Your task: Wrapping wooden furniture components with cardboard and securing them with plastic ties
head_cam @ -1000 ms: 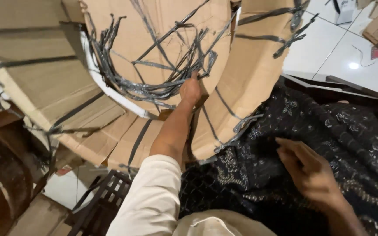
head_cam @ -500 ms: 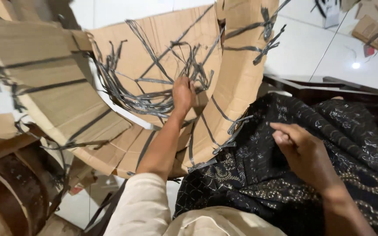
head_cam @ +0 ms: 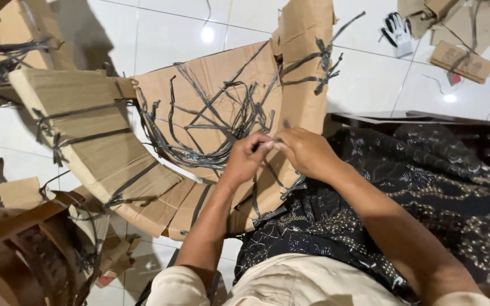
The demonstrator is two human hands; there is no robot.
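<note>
A curved cardboard wrapping (head_cam: 92,141) bound with black plastic straps lies across the white tiled floor in front of me. A tangle of loose black straps (head_cam: 211,122) rests on its inner face. My left hand (head_cam: 248,158) and my right hand (head_cam: 307,152) meet at the middle of the cardboard, fingertips pinched together on one black strap (head_cam: 270,143). A dark patterned cloth (head_cam: 426,192) covers a seat under my right forearm.
A dark wooden frame (head_cam: 426,120) edges the cloth at the right. A white work glove (head_cam: 398,31) and cardboard scraps (head_cam: 463,59) lie on the tiles at the far right. More strapped cardboard and a wooden piece (head_cam: 24,249) crowd the left.
My right hand has come up off the cloth and joined the left hand at the strap. The view has tilted down, so the cardboard sits lower and farther away.
</note>
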